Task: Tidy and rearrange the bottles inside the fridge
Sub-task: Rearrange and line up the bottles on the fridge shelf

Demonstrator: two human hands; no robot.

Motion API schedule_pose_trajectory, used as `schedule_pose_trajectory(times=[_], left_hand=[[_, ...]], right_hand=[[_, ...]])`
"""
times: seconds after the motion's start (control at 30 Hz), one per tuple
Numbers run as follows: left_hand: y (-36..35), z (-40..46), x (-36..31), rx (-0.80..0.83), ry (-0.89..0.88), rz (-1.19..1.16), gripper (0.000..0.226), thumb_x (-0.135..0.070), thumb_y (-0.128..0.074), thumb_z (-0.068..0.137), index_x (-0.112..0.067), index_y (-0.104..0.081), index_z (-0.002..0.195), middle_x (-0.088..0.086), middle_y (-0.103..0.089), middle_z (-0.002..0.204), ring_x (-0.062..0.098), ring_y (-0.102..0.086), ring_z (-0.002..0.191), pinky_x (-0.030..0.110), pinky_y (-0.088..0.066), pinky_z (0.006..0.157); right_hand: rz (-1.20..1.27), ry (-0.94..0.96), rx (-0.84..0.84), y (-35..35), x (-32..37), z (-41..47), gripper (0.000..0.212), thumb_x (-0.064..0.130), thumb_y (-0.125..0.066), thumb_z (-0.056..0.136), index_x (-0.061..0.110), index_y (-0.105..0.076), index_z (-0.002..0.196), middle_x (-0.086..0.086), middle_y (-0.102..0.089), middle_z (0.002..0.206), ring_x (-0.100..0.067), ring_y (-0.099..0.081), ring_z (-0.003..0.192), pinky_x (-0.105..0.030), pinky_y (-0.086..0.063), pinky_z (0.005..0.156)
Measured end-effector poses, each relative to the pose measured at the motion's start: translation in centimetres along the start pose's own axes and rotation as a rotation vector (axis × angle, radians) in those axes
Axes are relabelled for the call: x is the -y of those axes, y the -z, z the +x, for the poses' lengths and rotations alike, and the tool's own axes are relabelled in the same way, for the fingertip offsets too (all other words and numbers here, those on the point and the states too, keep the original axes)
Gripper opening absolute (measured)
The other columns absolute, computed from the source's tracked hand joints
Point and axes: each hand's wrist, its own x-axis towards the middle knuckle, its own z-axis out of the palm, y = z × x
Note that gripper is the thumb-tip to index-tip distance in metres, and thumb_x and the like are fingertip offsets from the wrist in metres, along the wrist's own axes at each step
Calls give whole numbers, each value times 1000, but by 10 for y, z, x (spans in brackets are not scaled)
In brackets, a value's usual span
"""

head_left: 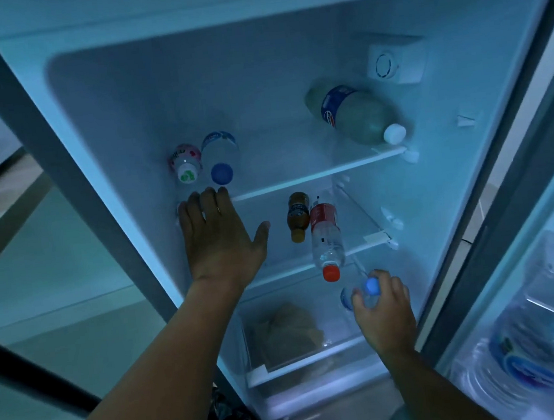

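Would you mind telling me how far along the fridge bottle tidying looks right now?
Done: two small bottles sit side by side at the upper shelf's left. In hand: the right hand grips a blue-capped bottle low in the fridge; the left hand reaches open toward the shelf. Left: the large bottle, the red-capped bottle and the amber bottle lie scattered.

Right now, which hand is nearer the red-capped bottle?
Right. The right hand, gripping a blue-capped bottle, is just below and right of the red-capped bottle; the left hand is farther off, to its left.
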Motion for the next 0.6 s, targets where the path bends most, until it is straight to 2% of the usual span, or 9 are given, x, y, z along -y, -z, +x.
schedule_pose_trajectory(times=[0.13, 0.27, 0.33, 0.4, 0.5, 0.53, 0.6], left_hand=[[1, 2, 0, 31, 2, 43, 86, -67, -58, 76, -2, -39, 130, 19, -43, 130, 40, -36, 124, 55, -22, 112], [0, 5, 0, 55, -12, 44, 82, -65, -61, 74, -4, -40, 124, 19, -42, 125, 39, -36, 120, 55, -22, 110], [1, 9, 0, 77, -25, 46, 84, -65, -62, 73, -4, -38, 125, 20, -41, 126, 39, -35, 119, 54, -21, 111], [3, 10, 0, 97, -45, 42, 87, -65, -62, 73, -3, -37, 128, 20, -40, 127, 39, -34, 120, 53, -19, 114], [7, 8, 2, 113, -73, 22, 91, -68, -62, 72, -2, -36, 130, 21, -40, 130, 40, -33, 125, 53, -16, 115], [8, 7, 2, 123, -71, 12, 95, -69, -61, 73, -2, -35, 134, 22, -38, 134, 40, -30, 129, 53, -14, 116], [11, 3, 4, 152, -74, -16, 102, -71, -59, 75, -3, -27, 144, 23, -30, 147, 39, -20, 139, 51, -6, 119]], right_hand=[[14, 26, 101, -5, -4, 4, 49, 33, -88, 68, 21, -55, 103, -1, -42, 104, -25, -46, 98, -37, -52, 70], [52, -33, 278, -2, 5, 4, 43, 32, -83, 74, 27, -49, 100, 4, -52, 104, -25, -58, 86, -33, -50, 73], [50, -55, 358, 0, 6, 2, 42, 26, -81, 75, 25, -59, 111, 5, -60, 111, -24, -63, 95, -28, -47, 80], [57, -79, 443, 1, 4, -1, 52, 17, -82, 74, 24, -65, 122, 6, -63, 125, -20, -63, 108, -24, -46, 92], [32, -85, 524, -1, 5, -6, 59, 13, -82, 74, 25, -65, 130, 2, -52, 148, -20, -56, 127, -28, -42, 110], [31, -93, 531, -1, 6, -7, 60, 14, -82, 75, 24, -64, 131, 1, -49, 151, -21, -55, 130, -29, -41, 112], [39, -99, 504, 2, 7, -7, 58, 18, -83, 75, 23, -65, 130, 1, -57, 143, -20, -59, 122, -26, -44, 106]])
